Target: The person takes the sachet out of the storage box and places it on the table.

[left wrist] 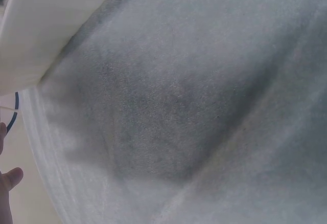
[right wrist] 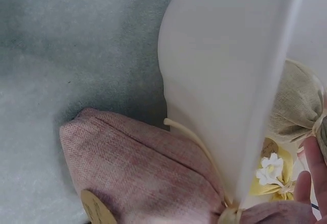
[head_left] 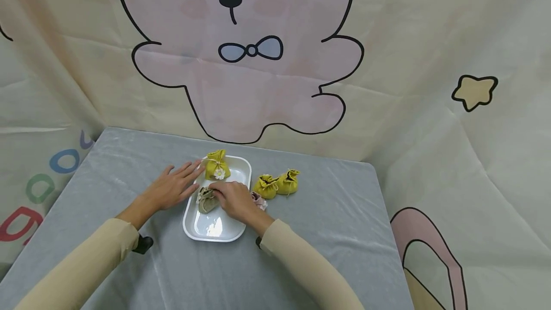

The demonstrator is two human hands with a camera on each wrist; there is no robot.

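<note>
My right hand (head_left: 236,199) reaches over the white tray (head_left: 214,239) and pinches the gathered neck of a beige drawstring pouch (head_left: 207,204). The right wrist view shows fingertips (right wrist: 316,170) right at that pouch's tie. My left hand (head_left: 173,186) spreads its straight fingers along the tray's left rim, fingertips close to a yellow pouch (head_left: 214,166) with a white flower on it. That yellow pouch sits at the tray's far end. In the left wrist view only a few fingers (left wrist: 11,178) show, beside the tray's outer wall (left wrist: 56,24).
Just right of the tray, partly behind my right hand, lies a pink pouch (right wrist: 138,168) with a round tag. Two more yellow pouches (head_left: 265,187) stand together farther right. A grey cloth (head_left: 327,214) covers the table, and a printed curtain (head_left: 275,99) hangs behind it.
</note>
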